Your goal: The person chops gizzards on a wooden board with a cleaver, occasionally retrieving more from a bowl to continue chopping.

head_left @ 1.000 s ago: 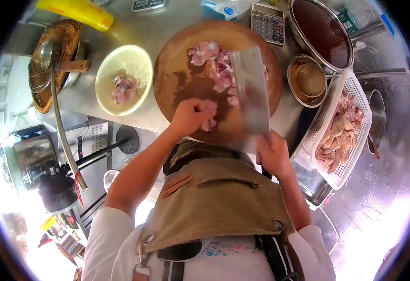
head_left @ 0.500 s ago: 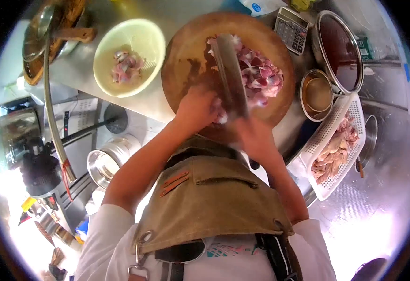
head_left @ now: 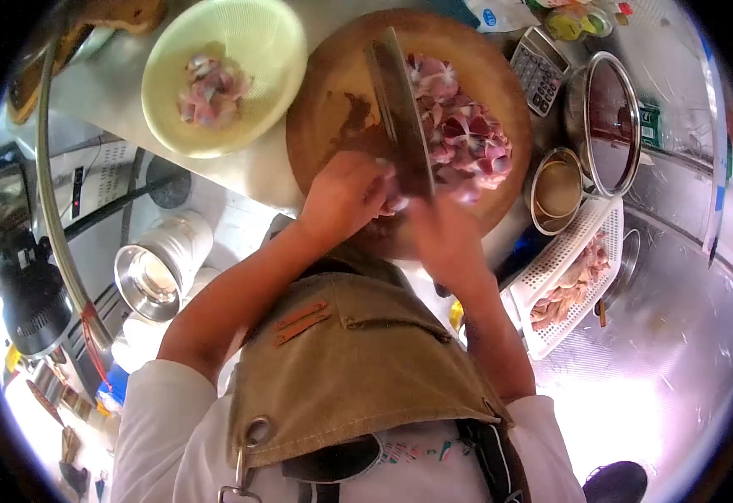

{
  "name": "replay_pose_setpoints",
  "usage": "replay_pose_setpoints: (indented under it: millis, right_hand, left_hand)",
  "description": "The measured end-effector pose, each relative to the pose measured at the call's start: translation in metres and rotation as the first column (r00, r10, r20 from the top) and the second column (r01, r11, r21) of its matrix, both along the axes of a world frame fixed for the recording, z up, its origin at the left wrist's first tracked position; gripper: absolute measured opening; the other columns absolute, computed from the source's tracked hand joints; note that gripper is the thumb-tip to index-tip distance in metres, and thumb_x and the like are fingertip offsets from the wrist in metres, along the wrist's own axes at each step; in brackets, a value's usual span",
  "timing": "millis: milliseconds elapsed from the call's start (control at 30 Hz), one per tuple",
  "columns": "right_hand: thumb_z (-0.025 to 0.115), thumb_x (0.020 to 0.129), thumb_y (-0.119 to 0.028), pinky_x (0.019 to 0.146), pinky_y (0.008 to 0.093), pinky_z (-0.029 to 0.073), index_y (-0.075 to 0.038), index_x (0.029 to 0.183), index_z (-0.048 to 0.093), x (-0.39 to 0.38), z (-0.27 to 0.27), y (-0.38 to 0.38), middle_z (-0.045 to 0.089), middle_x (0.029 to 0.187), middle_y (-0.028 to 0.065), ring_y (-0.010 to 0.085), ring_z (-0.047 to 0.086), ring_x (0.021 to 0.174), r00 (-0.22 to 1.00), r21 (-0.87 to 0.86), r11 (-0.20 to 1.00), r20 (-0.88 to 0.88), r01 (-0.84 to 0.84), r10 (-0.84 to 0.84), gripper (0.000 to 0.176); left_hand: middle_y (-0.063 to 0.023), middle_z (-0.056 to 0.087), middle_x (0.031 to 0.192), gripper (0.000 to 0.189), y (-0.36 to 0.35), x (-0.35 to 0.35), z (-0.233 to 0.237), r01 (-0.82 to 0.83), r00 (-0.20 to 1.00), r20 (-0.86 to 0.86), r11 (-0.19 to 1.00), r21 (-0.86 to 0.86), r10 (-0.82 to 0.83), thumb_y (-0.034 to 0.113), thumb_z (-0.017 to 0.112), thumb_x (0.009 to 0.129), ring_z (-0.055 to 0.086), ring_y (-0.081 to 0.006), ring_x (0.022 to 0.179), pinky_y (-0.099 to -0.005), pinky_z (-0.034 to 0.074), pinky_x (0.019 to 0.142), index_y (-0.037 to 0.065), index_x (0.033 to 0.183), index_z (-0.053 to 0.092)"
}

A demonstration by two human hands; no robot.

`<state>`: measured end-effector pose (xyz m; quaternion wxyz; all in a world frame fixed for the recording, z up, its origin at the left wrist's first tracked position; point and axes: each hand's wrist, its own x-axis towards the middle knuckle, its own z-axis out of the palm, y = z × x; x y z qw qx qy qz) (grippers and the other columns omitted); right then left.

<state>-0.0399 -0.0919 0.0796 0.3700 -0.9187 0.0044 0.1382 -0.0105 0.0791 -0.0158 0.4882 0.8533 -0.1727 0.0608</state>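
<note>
Where the head camera looks down: a round wooden chopping board [head_left: 324, 101] sits on a metal counter [head_left: 259, 174], in front of a person in a brown apron [head_left: 366, 360].
Left hand: half closed; the left hand [head_left: 345, 194] curls its fingers around a small pink meat piece [head_left: 393, 199] over the near part of the board, just beside the blade of a cleaver [head_left: 404, 113].
Right hand: blurred; the right hand [head_left: 446, 239] is closed around the cleaver's handle, which it mostly hides.
Blade: slants across the board, its far end near the board's far edge; whether it touches the wood, I cannot tell.
Cut meat: a heap of pink and dark red pieces [head_left: 467, 138] on the board, right of the blade.
Colander: a pale yellow colander [head_left: 161, 105], left of the board, with pinkish pieces [head_left: 211, 94] inside.
Right of the board: a calculator [head_left: 539, 70], a metal pot [head_left: 582, 117] of dark red liquid [head_left: 614, 126], and a smaller metal bowl [head_left: 556, 191].
Basket: a white perforated basket [head_left: 544, 241], nearer the person, holding pale meat [head_left: 576, 281].
</note>
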Motion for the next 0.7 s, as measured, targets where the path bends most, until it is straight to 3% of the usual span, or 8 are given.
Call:
replay_pose_setpoints:
  millis: [200, 333, 433, 567, 700]
  right_hand:
    - [0.055, 0.094, -0.022, 0.062, 0.0534, 0.044, 0.002, 0.082, 0.052, 0.000, -0.006, 0.003, 0.058, 0.074, 0.0294, 0.0495, 0.058, 0.074, 0.993, -0.158, 0.980, -0.029, -0.120, 0.117, 0.028]
    - [0.054, 0.094, -0.022, 0.063, 0.0549, 0.044, 0.003, 0.082, 0.051, 0.000, -0.002, 0.005, 0.058, 0.073, 0.0301, 0.0501, 0.058, 0.074, 0.990, -0.141, 0.983, -0.095, -0.117, 0.104, 0.028]
    - [0.053, 0.095, -0.022, 0.063, 0.0559, 0.044, 0.003, 0.083, 0.051, 0.013, -0.008, 0.014, 0.058, 0.071, 0.0301, 0.0509, 0.058, 0.072, 0.983, -0.191, 0.965, -0.052, -0.182, 0.175, 0.028]
    - [0.051, 0.095, -0.023, 0.064, 0.0566, 0.045, 0.004, 0.084, 0.051, 0.012, -0.021, 0.008, 0.058, 0.071, 0.0308, 0.0515, 0.058, 0.072, 0.974, -0.230, 0.947, -0.041, -0.226, 0.222, 0.029]
    - [0.050, 0.096, -0.024, 0.068, 0.0565, 0.046, 0.006, 0.086, 0.051, 0.020, -0.035, 0.018, 0.059, 0.075, 0.0327, 0.0513, 0.059, 0.075, 0.983, -0.267, 0.947, -0.105, -0.177, 0.153, 0.031]
  left_hand:
    - [-0.0109, 0.062, 0.082, 0.021, -0.001, -0.004, -0.020, -0.030, 0.998, 0.055, 0.994, -0.103, 0.035, 0.005, 0.070, 0.070, 0.059, -0.0317, 0.080, -0.0399, 0.051, 0.069, 0.007, 0.089, 0.065]
    - [-0.0120, 0.061, 0.080, 0.022, 0.002, -0.002, -0.021, -0.006, 1.000, 0.029, 0.994, -0.109, 0.010, 0.005, 0.071, 0.067, 0.059, -0.0314, 0.078, -0.0398, 0.050, 0.068, 0.006, 0.088, 0.064]
    - [-0.0113, 0.061, 0.081, 0.021, 0.000, -0.004, -0.023, -0.045, 0.998, 0.037, 0.985, -0.168, 0.052, 0.006, 0.070, 0.067, 0.058, -0.0316, 0.077, -0.0400, 0.050, 0.067, 0.006, 0.087, 0.063]
    - [-0.0110, 0.061, 0.083, 0.023, 0.001, -0.003, -0.026, 0.000, 0.998, 0.064, 0.993, -0.118, 0.007, 0.006, 0.071, 0.067, 0.058, -0.0316, 0.078, -0.0402, 0.050, 0.067, 0.005, 0.088, 0.062]
    - [-0.0118, 0.061, 0.088, 0.025, 0.002, -0.003, -0.032, 0.067, 0.996, 0.062, 0.993, -0.102, -0.061, 0.008, 0.071, 0.067, 0.058, -0.0317, 0.080, -0.0396, 0.051, 0.069, 0.004, 0.090, 0.062]
